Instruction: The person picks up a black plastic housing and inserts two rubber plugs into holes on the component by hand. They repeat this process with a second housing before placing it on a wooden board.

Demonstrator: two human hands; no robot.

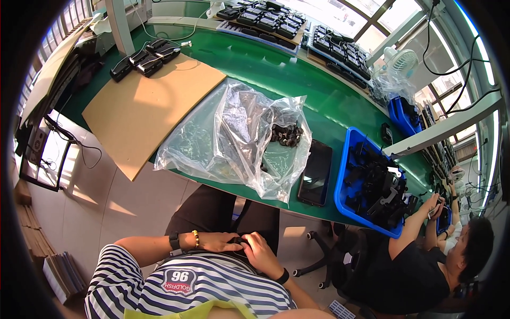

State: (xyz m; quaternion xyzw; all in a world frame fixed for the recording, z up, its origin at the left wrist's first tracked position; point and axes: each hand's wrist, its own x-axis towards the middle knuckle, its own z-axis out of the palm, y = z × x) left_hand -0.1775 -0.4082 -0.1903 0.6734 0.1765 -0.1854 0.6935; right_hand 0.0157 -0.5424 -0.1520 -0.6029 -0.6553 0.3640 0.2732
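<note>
Close to my body, above my lap, my left hand (217, 242) and my right hand (262, 254) come together. Between their fingertips shows a small black part (238, 241), mostly covered by the fingers, so its exact kind is hidden. Both hands are closed, pinching it from either side. On the green table ahead lies a clear plastic bag (194, 143), its mouth spread open. Inside the bag is a pile of small black pieces (287, 135). A black phone (315, 178) rests just right of the bag.
A blue bin (340, 183) of black plastic parts stands at the right table edge. Left, a tan board (154, 114) overhangs the edge, with black devices (149, 58) on it. Trays of black units (265, 21) line the back. A co-worker (419, 266) sits at right.
</note>
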